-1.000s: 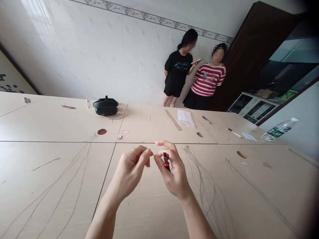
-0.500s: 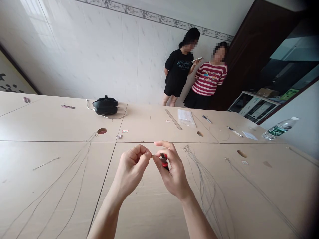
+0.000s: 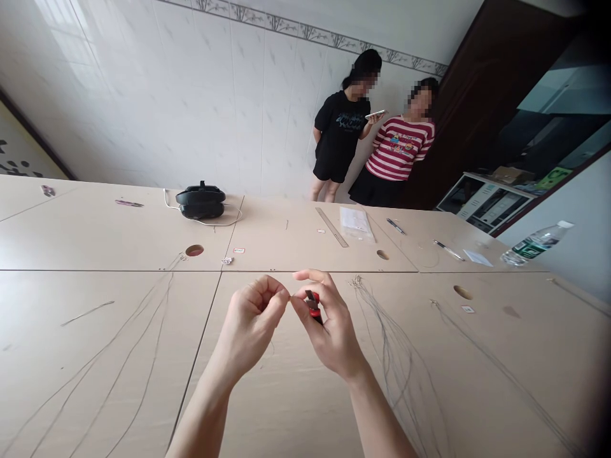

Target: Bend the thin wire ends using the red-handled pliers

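Left hand (image 3: 252,326), right hand (image 3: 334,327) closer; grips pinched on one tiny piece (image 3: 290,298), right cradling one red-handled tool (image 3: 314,308).

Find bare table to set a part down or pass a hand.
Far left looks bare between the slim pink tool and the seam, well left of the hole. Nearer, so does the stretch between the forearms, bar a faint thread. Crowded: right of the right hand, with the strand bundle; far right, with pens and bottle.

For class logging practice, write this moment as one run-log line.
left hand: pinching tiny piece | right hand: at same piece, gripping red-and-black tool | grey strands: on table, right of hands
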`<control>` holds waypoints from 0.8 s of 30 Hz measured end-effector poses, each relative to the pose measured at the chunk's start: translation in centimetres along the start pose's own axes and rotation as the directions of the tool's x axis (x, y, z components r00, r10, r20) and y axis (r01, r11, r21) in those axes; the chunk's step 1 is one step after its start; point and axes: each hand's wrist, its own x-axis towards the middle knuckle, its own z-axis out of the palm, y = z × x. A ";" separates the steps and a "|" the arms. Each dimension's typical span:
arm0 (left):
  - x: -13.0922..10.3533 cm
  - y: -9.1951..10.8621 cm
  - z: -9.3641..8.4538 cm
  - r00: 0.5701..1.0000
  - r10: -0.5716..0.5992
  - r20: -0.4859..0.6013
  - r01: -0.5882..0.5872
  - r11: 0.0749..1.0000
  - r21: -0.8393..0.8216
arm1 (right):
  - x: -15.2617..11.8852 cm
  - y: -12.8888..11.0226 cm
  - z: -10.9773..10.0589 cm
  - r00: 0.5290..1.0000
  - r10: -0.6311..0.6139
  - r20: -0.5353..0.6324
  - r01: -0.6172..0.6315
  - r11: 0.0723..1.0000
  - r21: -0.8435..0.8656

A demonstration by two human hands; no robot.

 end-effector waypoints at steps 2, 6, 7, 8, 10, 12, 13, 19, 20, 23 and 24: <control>0.1 0.1 0.1 1.000 -0.005 -0.004 0.005 1.000 -0.004 | 0.0 0.0 0.1 1.000 0.021 -0.003 -0.021 1.000 0.016; 0.3 0.3 0.2 0.998 -0.020 -0.058 0.018 0.999 -0.037 | 0.1 -0.1 0.5 0.996 0.086 -0.027 -0.083 0.993 0.086; 0.4 0.3 0.3 0.996 -0.026 -0.085 0.022 0.999 -0.048 | 0.2 0.1 0.6 0.989 0.139 -0.041 -0.132 0.982 0.133; 0.5 0.3 0.3 0.993 -0.036 -0.111 0.029 0.998 -0.057 | 0.4 0.3 0.8 0.973 0.222 -0.062 -0.205 0.957 0.205; 0.7 0.2 0.2 0.986 -0.057 -0.158 0.046 0.996 -0.076 | 0.7 0.9 1.0 0.882 0.465 -0.073 -0.392 0.810 0.436; 1.0 -0.1 0.1 0.978 -0.080 -0.195 0.062 0.994 -0.094 | 1.0 1.6 1.1 0.727 0.685 0.044 -0.523 0.511 0.682; 1.1 -0.2 0.0 0.973 -0.089 -0.211 0.068 0.992 -0.102 | 1.1 1.8 1.1 0.664 0.735 0.140 -0.553 0.356 0.753; 2.0 -1.3 -0.3 0.956 -0.090 -0.280 0.059 0.992 -0.115 | 0.5 1.8 1.9 0.716 0.663 0.220 -0.632 0.481 0.607; 2.1 -1.4 -0.3 0.955 -0.085 -0.284 0.053 0.992 -0.116 | 0.2 1.6 2.2 0.760 0.630 0.161 -0.621 0.630 0.467; 2.4 -1.9 -0.2 0.955 -0.072 -0.288 0.039 0.992 -0.119 | -0.8 1.2 3.0 0.883 0.468 -0.017 -0.469 0.883 -0.036; 2.5 -2.1 -0.1 0.955 -0.068 -0.289 0.034 0.992 -0.120 | -1.1 1.1 3.2 0.911 0.411 -0.047 -0.413 0.898 -0.153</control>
